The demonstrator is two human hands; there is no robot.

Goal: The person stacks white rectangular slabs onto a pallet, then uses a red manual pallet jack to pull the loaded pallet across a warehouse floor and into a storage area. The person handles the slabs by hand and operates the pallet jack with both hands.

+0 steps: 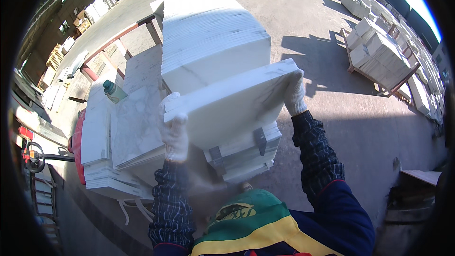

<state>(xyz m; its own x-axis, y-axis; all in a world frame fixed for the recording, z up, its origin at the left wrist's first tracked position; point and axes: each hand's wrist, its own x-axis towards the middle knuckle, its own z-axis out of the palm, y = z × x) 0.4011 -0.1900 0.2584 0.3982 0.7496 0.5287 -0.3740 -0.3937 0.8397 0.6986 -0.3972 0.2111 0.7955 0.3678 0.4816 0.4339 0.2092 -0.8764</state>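
I hold a white marble slab (227, 106) tilted in front of me, one gloved hand at each end. My left hand (175, 135), in a white knit glove, grips the slab's left edge. My right hand (295, 96), also gloved, clasps its right corner. Below the slab sits a strapped bundle of white tiles (244, 154) with grey corner guards. Behind it rises a tall stack of white tiles (208, 38).
To the left lie flat marble slabs (130, 123) with a green bottle (113, 91) on them, beside a red pallet truck (77, 144). Pallets of white stone (379, 54) stand at the right on the concrete yard. A wooden board (422, 176) lies lower right.
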